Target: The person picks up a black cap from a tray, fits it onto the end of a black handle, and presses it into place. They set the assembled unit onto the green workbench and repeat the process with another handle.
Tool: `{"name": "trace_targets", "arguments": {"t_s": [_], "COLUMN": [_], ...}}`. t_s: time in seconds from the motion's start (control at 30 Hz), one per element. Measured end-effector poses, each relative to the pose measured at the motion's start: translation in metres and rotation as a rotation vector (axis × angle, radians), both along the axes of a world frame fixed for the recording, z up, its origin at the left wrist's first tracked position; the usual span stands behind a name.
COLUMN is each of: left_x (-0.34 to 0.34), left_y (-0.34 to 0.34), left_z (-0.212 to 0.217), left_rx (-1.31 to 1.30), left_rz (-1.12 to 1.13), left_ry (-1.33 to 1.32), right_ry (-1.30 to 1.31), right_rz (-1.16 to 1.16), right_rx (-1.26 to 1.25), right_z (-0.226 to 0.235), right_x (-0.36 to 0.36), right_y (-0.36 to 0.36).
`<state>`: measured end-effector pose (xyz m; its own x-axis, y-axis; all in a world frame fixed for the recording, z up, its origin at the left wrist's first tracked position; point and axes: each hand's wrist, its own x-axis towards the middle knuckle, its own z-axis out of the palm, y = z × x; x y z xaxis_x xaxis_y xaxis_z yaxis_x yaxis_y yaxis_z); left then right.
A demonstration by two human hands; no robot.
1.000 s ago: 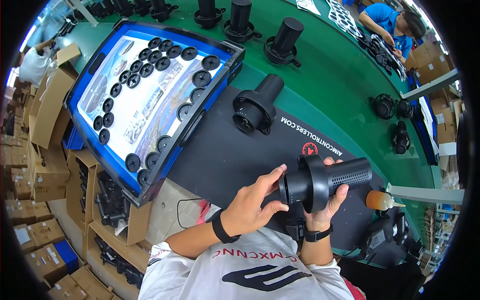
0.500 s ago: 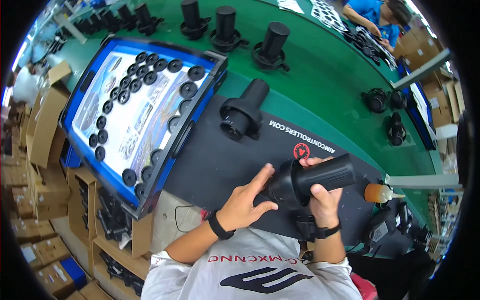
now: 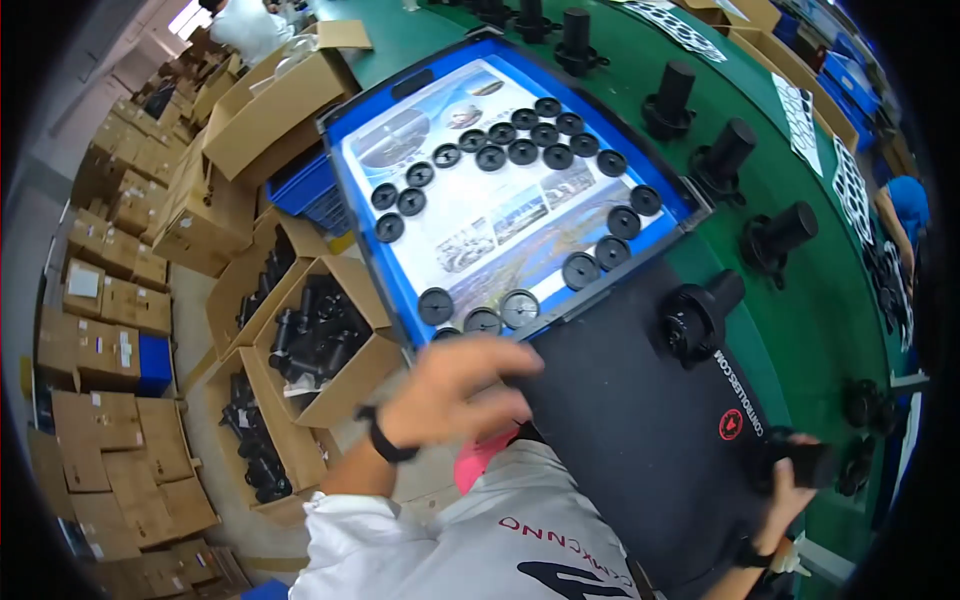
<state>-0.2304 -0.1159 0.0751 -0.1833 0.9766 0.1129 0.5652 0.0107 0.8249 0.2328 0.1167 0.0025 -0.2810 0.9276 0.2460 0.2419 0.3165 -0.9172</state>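
Observation:
My right hand (image 3: 790, 485) grips a black cylindrical part with a wide collar (image 3: 812, 462) at the right side of the black mat (image 3: 620, 420). My left hand (image 3: 455, 390), blurred by motion, is over the near edge of a blue-framed tray (image 3: 590, 298). Its thumb and fingers are apart, and nothing shows between them. Black round discs lie on the tray's printed sheet, among them one disc (image 3: 519, 308) close to my left fingers. Another collared black part (image 3: 690, 320) lies tilted on the far part of the mat.
Several similar black parts (image 3: 672, 100) stand along the green table (image 3: 640, 40). Open cardboard boxes (image 3: 330, 340) of black pieces sit on the floor at left, near stacked cartons (image 3: 110, 430). A person in blue (image 3: 905, 205) works at the far right.
My left hand has left the collared part and moved left to the tray's edge. My right hand keeps the part, now farther right in view. The view has swung left.

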Motion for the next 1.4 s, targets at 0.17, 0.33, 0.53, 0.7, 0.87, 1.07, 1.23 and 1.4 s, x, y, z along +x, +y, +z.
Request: {"name": "trace_targets", "arguments": {"t_s": [0.17,0.33,0.53,0.7,0.87,1.07,1.23,1.4], "left_x": [-0.088,-0.104,-0.108,-0.105,-0.101,-0.066,0.03,0.114], "left_y": [-0.007,0.026,0.028,0.041,0.051,0.028,0.024,0.074], "left_z": [-0.001,-0.039,-0.041,-0.043,-0.035,0.029,0.01,-0.008], "left_rx": [-0.295,-0.711,-0.807,-0.875,-0.888,-0.035,0.293,0.286], "left_rz": [0.301,0.04,-0.007,-0.066,-0.111,0.366,-0.024,-0.05], "left_ry": [0.71,0.71,0.846,0.883,0.909,0.123,-0.077,-0.212], "right_ry": [-0.027,0.07,-0.648,-0.268,-0.082,0.429,0.813,1.052], "right_rz": [-0.357,-0.517,-1.106,-0.379,-0.233,-0.209,-0.19,0.22], "right_rx": [0.105,0.214,0.8,0.483,0.244,0.1,0.094,-0.13], "right_z": [0.002,-0.029,0.026,0.059,0.001,0.037,0.087,0.094], "right_x": [0.046,0.079,0.017,-0.134,-0.187,-0.149,-0.128,-0.144], "right_y": [0.16,0.211,0.18,0.162,0.205,0.174,0.076,-0.018]}}
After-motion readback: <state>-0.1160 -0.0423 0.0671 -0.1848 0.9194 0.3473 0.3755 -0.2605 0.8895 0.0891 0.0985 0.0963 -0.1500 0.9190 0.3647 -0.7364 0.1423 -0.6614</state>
